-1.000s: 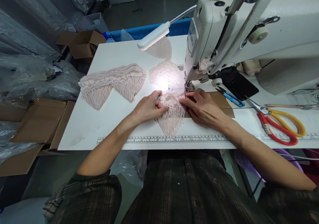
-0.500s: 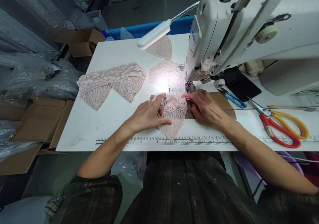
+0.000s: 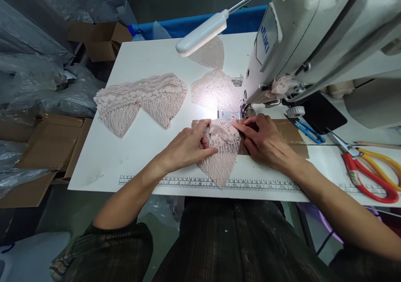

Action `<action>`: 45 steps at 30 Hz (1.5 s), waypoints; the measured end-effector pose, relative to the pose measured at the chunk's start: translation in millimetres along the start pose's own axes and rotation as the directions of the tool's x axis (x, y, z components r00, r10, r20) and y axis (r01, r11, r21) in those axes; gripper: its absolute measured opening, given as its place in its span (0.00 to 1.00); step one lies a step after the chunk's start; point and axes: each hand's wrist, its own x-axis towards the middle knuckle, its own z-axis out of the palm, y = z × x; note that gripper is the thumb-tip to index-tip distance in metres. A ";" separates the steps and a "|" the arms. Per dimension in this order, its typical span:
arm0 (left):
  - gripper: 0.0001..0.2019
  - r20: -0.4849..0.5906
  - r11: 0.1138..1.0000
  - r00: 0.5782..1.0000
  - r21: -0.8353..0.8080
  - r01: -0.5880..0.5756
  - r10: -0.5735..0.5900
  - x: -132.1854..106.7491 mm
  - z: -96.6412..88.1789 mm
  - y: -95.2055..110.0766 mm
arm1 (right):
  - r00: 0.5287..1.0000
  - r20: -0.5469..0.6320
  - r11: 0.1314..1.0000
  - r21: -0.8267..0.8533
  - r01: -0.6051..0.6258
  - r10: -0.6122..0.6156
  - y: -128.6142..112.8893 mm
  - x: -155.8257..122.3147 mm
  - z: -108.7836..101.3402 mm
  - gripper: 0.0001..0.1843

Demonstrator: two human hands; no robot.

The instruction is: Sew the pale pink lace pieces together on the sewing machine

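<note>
A pale pink lace piece [image 3: 222,161], pointed at its lower end, lies just in front of the sewing machine's needle area. My left hand [image 3: 188,148] grips its left edge, the index finger at the top corner and the thumb lower down on the lace. At the upper right corner, my right hand [image 3: 263,140] pinches the lace between thumb and forefinger, its other fingers curled. The presser foot [image 3: 243,108] of the sewing machine [image 3: 288,35] is just beyond the lace's top edge. Part of the lace's left side is hidden under my left fingers.
More lace pieces lie at left [image 3: 140,100] and behind, including a brightly lit lace cup [image 3: 216,92]. A lamp [image 3: 203,33] hangs low over them. Blue thread snips [image 3: 309,130] and red-and-yellow scissors [image 3: 369,169] lie right. A printed ruler [image 3: 188,183] runs along the front edge.
The view has shifted slightly, with the machine appearing larger and farther right. Both hands keep hold of the lace piece, and its top edge looks flatter.
</note>
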 end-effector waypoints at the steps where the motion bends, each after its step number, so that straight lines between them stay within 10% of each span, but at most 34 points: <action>1: 0.36 -0.001 1.000 1.000 -0.014 0.000 0.000 0.5 0.0 -0.6 | 1.000 0.007 1.000 0.003 -0.005 0.005 -0.4 0.0 -0.7 0.24; 45: 0.43 0.029 0.995 0.997 -0.063 0.072 -0.070 5.6 -4.5 -0.7 | 0.996 0.069 0.998 -0.026 -0.061 0.062 -7.7 1.3 -1.8 0.25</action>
